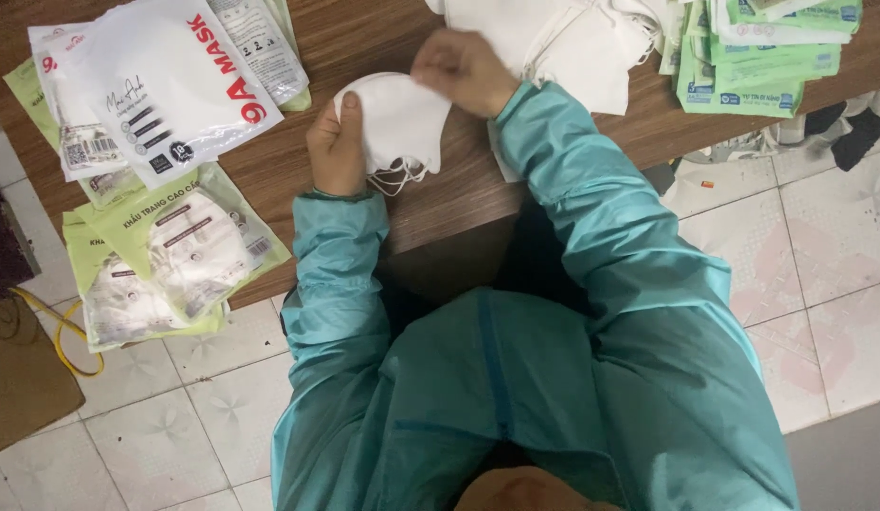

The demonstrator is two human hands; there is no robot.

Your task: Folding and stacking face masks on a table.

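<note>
Brown wooden table [364, 38] over pale patterned floor tiles [175, 416], seen from above; person in a teal zip jacket [516, 378] sits at its near edge. Far left on the floor: one brown cardboard piece [14, 378] with a yellow cord [66, 331] looping beside it. On the table's left end: white plastic mask packets with red lettering [166, 85], at least two overlapping, exact count unclear. Just below them, green-edged clear packets with white masks inside [175, 251], at least three stacked and hanging over the table edge.

Centre: one small stack of white folded face masks [402, 118] with thin ear loops dangling at its lower edge; number of layers cannot be told. Left hand [338, 142] grips the stack's left side, thumb lying up over the front, fingers hidden behind. Right hand [464, 68] sits at the stack's upper right corner, fingers curled and pinching the top edge; blurred. The stack is held between both hands, just above the table.

Right: a loose pile of white masks [563, 43] on the table, uncounted. Far right: a stack of flat green printed packets [762, 57], several, edges overlapping.
</note>
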